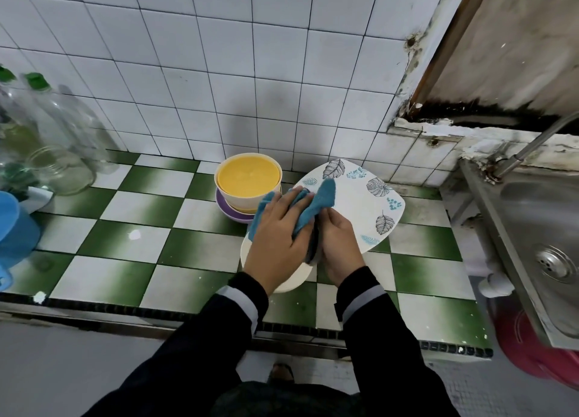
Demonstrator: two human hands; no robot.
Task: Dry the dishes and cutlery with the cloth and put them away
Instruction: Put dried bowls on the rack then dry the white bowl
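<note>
Left hand (279, 228) grips the blue cloth (326, 197), fingers laid over the bundle and thumb tucked in, and presses it against a dark piece (314, 247) that the right hand (338, 241) holds on edge with curled fingers. Only a thin strip of that piece shows between the hands, so I cannot tell what kind of dish it is. It is held above the bench (141, 203), directly over a white dish (294, 278) and the near corner of a leaf-patterned plate (360, 203). The likeliest mishap is a slip: a wet piece rubbed hard from one side could twist out of the right hand's hold and drop onto the crockery underneath, chipping both. The leaf plate looks tilted and seems to rest partly on the white dish, though the contact is hidden. If so, a knock from the right hand's knuckles or a drag from the loose cloth flap lying on it could tip it. At 11 o'clock, just beside the left hand, a yellow bowl (249, 178) is stacked on a purple bowl (230, 211), so a wide wiping stroke that way could shove the stack. Room is tight elsewhere too: the tiled wall closes off 12 o'clock, the steel sink (532, 228) and its raised rim stand at 3 o'clock, and the bench's front edge runs just under the wrists at 6 o'clock. The freest bench lies from 8 to 9 o'clock, short of the bottles (47, 119) at 10 o'clock.
</note>
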